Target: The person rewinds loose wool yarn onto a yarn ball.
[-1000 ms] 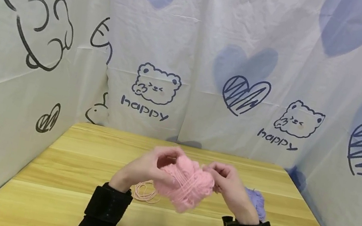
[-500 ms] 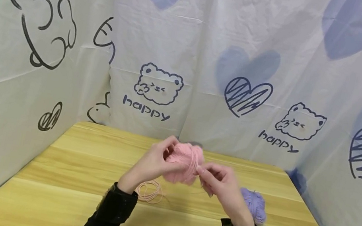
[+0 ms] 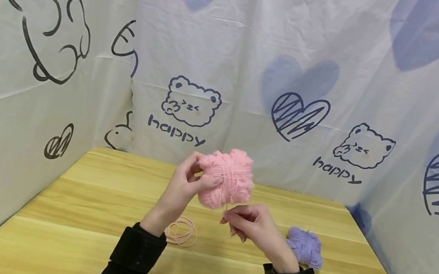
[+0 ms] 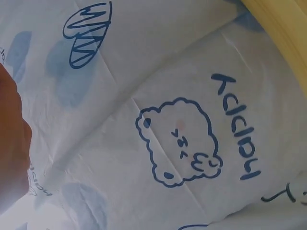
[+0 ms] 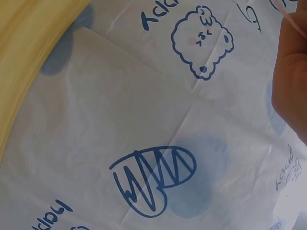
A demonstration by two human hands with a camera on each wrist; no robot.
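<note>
Fingers (image 3: 187,178) hold pink yarn (image 3: 226,180); purple yarn (image 3: 306,246) nearby.

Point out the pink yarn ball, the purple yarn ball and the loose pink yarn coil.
pink yarn ball (image 3: 226,180), head view, wrapped middle.
purple yarn ball (image 3: 306,247), head view, centre.
loose pink yarn coil (image 3: 182,231), head view, loop strands.

I see a pink yarn ball (image 3: 226,177) with a loose pink coil (image 3: 181,231) below it, a lilac ball (image 3: 306,247), a yellow wood-grain table (image 3: 70,208), black sleeves (image 3: 137,250), and a white cloth (image 3: 258,65) printed with navy bears, scribbled hearts and pale blue hearts.
</note>
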